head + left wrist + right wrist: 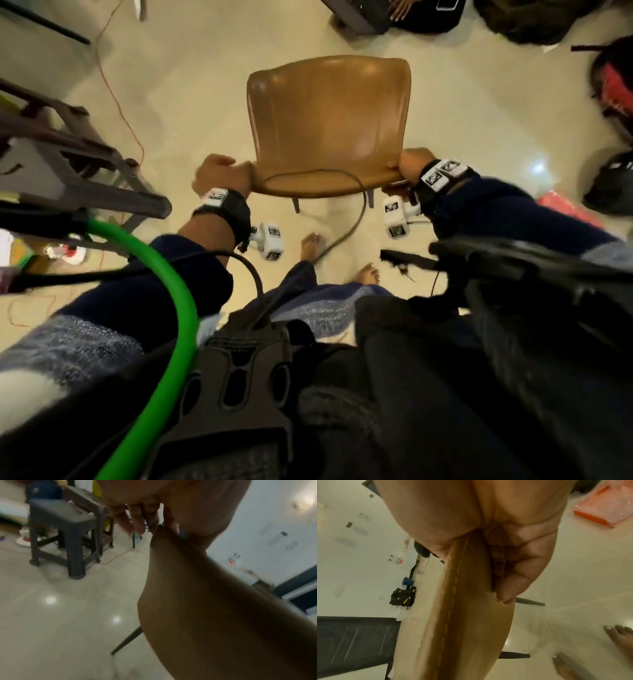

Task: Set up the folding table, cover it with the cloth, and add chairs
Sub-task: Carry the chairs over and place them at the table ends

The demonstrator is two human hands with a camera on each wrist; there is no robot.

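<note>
1. Over the pale tiled floor (191, 102) we have a tan leather chair (329, 126), with our left hand (219, 174) clamped on the left end of its backrest and our right hand (409, 164) clamped on the right end.
2. From the right wrist view, the fingers (510, 582) curl round the backrest's stitched edge, thumb on the other face; from the left wrist view, the left fingers (137, 519) hook over the top corner.
3. We cannot tell from these views whether the chair's dark legs (296, 205) touch the floor or hang just above it.
4. We judge the step in hand to be bringing a chair to the table; neither the folding table nor the cloth shows plainly here.
5. Risk one: a grey cable (346, 233) drapes over the backrest and trails down by our bare feet (368, 274), so a leg could snag it or we could trip.
6. Risk two: smooth leather held only at the top edge could slip or twist out of our hands if the chair swings.
7. Risk three: dark plastic stools (68, 164) near the floor's left edge and an orange wire (116, 102) beside them narrow the way.
8. Bags (613, 92) crowd the floor's right edge, and the glossy tiles mirror the ceiling lights.
</note>
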